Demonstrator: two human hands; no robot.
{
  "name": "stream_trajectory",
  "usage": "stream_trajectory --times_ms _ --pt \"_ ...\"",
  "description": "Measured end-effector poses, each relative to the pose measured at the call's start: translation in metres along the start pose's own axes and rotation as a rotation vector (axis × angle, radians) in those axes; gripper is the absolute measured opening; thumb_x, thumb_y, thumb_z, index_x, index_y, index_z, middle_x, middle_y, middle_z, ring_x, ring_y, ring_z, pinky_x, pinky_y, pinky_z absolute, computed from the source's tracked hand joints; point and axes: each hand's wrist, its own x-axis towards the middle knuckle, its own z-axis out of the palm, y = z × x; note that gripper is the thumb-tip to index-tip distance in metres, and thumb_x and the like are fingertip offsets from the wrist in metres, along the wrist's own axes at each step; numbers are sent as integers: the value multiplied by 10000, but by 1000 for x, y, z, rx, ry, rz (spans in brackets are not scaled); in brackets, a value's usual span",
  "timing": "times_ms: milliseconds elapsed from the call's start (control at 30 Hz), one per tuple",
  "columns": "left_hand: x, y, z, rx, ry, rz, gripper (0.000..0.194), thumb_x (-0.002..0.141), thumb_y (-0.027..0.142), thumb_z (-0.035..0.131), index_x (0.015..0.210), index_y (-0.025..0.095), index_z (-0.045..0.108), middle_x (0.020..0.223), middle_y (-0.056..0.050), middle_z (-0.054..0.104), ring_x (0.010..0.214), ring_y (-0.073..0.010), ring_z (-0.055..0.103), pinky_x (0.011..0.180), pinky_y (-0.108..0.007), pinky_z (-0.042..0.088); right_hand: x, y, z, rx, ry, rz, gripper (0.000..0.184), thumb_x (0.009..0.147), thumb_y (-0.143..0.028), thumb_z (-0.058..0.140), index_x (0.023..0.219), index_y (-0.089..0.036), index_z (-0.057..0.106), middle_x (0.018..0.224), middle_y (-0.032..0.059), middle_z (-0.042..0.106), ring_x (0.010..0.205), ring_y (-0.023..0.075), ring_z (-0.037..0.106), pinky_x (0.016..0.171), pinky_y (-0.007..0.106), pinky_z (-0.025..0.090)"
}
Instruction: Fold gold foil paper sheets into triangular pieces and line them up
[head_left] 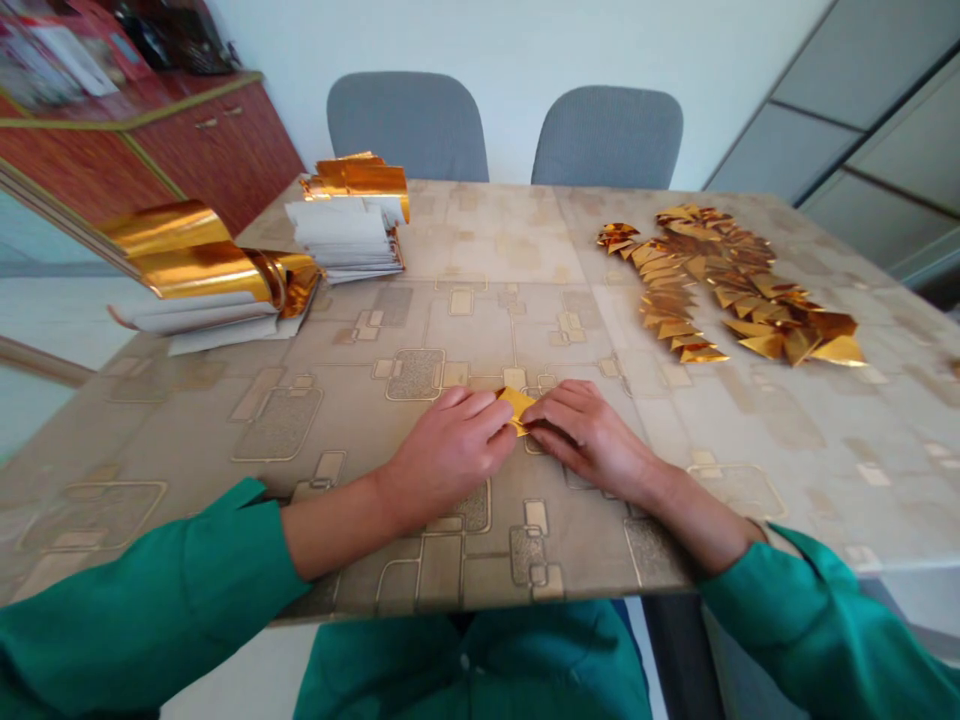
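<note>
A small folded piece of gold foil paper lies on the table near its front edge. My left hand has its fingers curled and pressed onto the paper's left side. My right hand pinches the paper's right side, fingers together and flat on the table. Most of the paper is hidden under my fingers. Both sleeves are green.
Rows of several folded gold pieces lie at the back right. A stack of white-backed sheets with gold foil on top and a curled gold foil pile sit at the back left. Two grey chairs stand behind the table. A wooden cabinet is at the left.
</note>
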Motion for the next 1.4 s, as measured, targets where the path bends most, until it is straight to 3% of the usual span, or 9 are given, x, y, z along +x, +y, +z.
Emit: stream_trajectory --times_ms 200,500,700,867,1067,1400 --pt "12 2 2 76 -41 11 150 948 143 567 821 141 647 790 -54 618 809 -218 575 685 -337 365 -2 7 2 25 70 51 187 991 -178 471 1036 -156 651 946 89 688 884 198 576 799 352 446" --pt "4 -7 4 57 -15 47 61 930 163 608 940 144 664 844 -51 650 820 -228 587 672 -329 403 -3 3 -1 -66 -20 29 210 987 -241 521 1066 -188 708 1061 88 677 975 210 553 848 370 434" --pt "6 -10 2 30 -7 141 102 955 156 563 949 137 664 877 -54 665 823 -209 591 670 -316 441 -3 -1 -1 -68 -61 48 190 970 -256 554 1052 -188 711 1021 86 646 958 211 546 845 370 429" --pt "-1 -11 3 12 77 136 258 1022 161 403 1090 128 649 1125 -92 671 894 -192 636 717 -301 505 -3 -1 1 -48 -76 52 192 961 -255 563 1075 -178 697 1007 92 631 948 215 540 852 373 445" --pt "-17 -13 2 8 104 60 323 1041 166 339 985 128 654 953 -56 690 791 -157 654 665 -259 523 -2 -1 3 -61 -76 56 227 969 -286 561 1131 -191 688 1023 86 634 967 214 549 861 371 440" --pt "-15 -19 13 70 153 134 264 1012 145 419 1039 118 681 1022 -82 727 836 -176 682 706 -286 569 1 -7 3 -292 -57 -11 265 1011 -304 476 1045 -195 715 941 89 655 879 202 558 802 345 391"
